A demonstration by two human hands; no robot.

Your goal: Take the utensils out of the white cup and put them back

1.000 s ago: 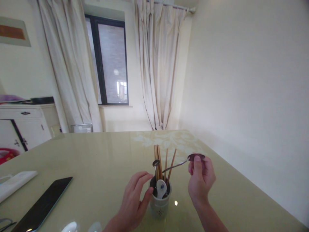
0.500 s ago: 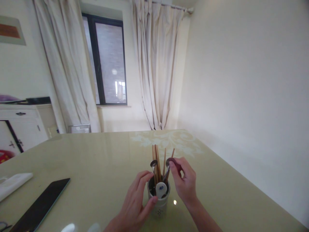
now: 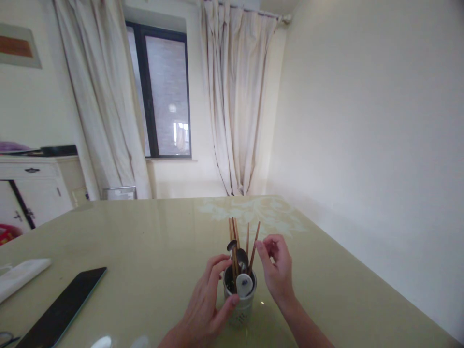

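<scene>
A pale, perforated utensil holder (image 3: 242,311) stands on the table. My left hand (image 3: 207,295) curves around its left side, thumb at the front and fingers by the rim, gripping it. Inside stand several wooden chopsticks (image 3: 235,241), a metal spoon (image 3: 232,245) by my left fingertips, and another metal spoon (image 3: 242,260) leaning in the middle. A white spoon (image 3: 244,285) with a blue mark sits at the front rim. To the right, my right hand (image 3: 277,266) is half curled with thumb and fingers apart, its thumb tip close beside the rightmost chopstick (image 3: 254,244).
On the left of the glossy table (image 3: 145,241) lie a dark flat tablet-like object (image 3: 67,304) and a white object (image 3: 23,275). A wall (image 3: 369,169) runs along the right edge. Curtains (image 3: 239,96) and a window stand behind.
My right hand has let go of the metal spoon, which has dropped toward the middle of the holder. The right hand has drawn slightly away; my left hand stays at the holder.
</scene>
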